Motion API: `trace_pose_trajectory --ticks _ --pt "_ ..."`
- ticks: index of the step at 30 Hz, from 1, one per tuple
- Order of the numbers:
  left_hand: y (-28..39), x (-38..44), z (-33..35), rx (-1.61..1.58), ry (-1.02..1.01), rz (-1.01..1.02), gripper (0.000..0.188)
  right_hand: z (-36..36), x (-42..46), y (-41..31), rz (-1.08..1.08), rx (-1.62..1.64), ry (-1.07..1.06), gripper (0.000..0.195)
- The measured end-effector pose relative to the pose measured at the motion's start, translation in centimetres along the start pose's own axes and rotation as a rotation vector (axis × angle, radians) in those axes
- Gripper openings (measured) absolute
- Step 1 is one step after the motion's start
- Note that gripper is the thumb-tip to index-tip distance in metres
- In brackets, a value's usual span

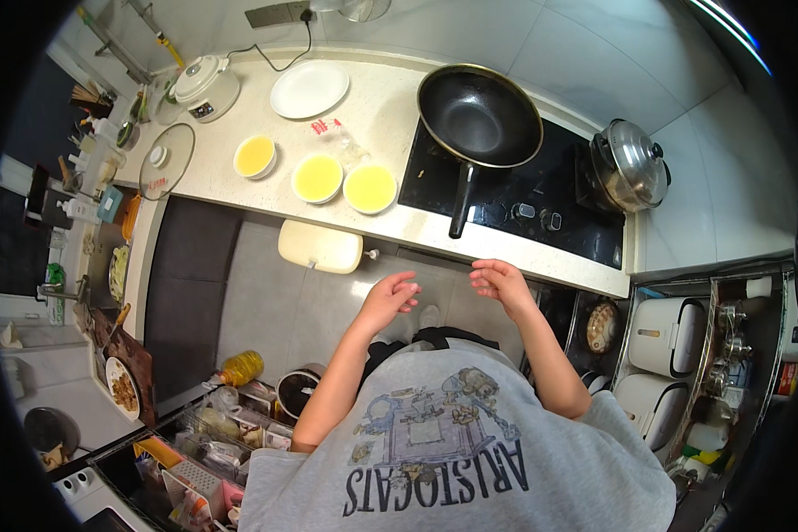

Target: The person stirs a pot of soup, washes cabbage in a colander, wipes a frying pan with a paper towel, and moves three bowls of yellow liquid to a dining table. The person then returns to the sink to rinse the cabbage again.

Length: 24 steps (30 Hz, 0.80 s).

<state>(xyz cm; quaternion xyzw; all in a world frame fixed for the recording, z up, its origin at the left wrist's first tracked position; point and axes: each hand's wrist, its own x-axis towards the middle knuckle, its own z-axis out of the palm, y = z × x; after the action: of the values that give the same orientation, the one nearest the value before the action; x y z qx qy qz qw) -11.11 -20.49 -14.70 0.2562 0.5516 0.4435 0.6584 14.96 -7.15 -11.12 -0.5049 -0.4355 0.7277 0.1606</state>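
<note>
My left hand hangs in the air before my body, fingers loosely curled and apart, holding nothing. Level with it, my right hand is also bare, its fingers slightly bent below the wok handle without touching it. That handle belongs to a black wok on the glass-topped stove; no food shows in it. To the left on the counter sit a bowl of yellow liquid, a second such bowl and a third, smaller-looking bowl.
A white oval plate, a crumpled plastic bag, a glass lid and an electric cooker share the counter. A steel pot occupies the stove's right side. Shelves stand at right; a bin hangs under the counter.
</note>
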Motion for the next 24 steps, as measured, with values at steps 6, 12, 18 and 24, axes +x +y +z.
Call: trace_pose_trajectory --ticks 6,12,18,24 --pt "4.5 3.3 4.9 -0.072 0.103 0.165 0.047 0.5 4.9 -1.2 -0.105 0.202 0.013 0.040" --pt "6.9 5.8 8.5 0.089 0.153 0.224 0.050 4.5 9.2 -4.7 -0.032 0.438 -0.119 0.049" --pt "6.8 7.2 10.0 0.200 0.018 0.220 0.051 3.9 8.9 -4.9 -0.081 0.665 0.053 0.024" --pt "7.8 7.5 9.5 0.276 -0.124 0.191 0.047 3.3 7.9 -4.7 -0.116 0.588 0.084 0.022"
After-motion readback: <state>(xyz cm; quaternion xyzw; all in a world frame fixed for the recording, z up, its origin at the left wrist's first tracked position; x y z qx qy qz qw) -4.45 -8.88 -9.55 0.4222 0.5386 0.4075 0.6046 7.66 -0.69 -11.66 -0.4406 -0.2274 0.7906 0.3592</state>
